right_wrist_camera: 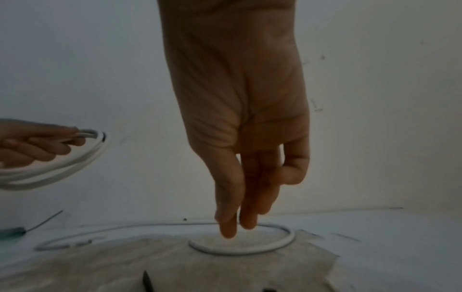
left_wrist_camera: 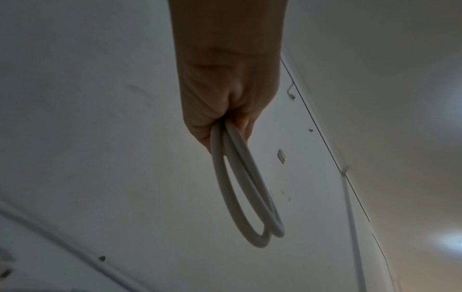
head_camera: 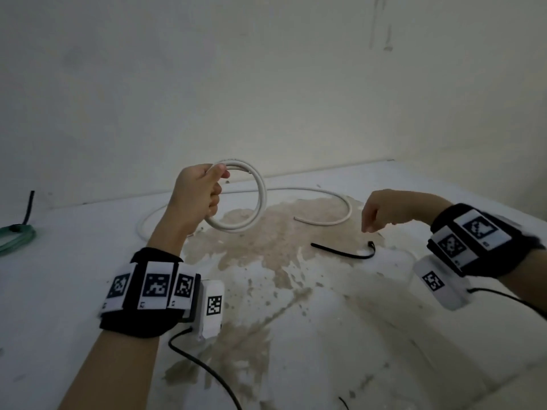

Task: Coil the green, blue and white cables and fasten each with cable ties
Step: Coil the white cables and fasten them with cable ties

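Step in hand: coiling the white cable (head_camera: 260,199). The left hand (head_camera: 198,193) is raised above the table (head_camera: 74,261), fingers and thumb curled round the top of two upright loops, which hang down from the fist in the left wrist view. The uncoiled rest trails to the table, runs right along the far side and ends in an open curl on the stained patch (head_camera: 266,247) at centre. The right hand (head_camera: 381,208) hovers over that curl holding nothing, fingers straight, close together and pointing down, thumb bent in alongside; I can't tell if the tips touch the cable. A black cable tie (head_camera: 343,253) lies loose on the table just near of the right hand. The green cable (head_camera: 14,235) sits at the far left edge, apparently already bundled with a dark tie sticking up; blue cable not in view. Next move, as I judge it: right hand picks up the tail, feeds another loop to the left fist, then the tie goes round the bundle.
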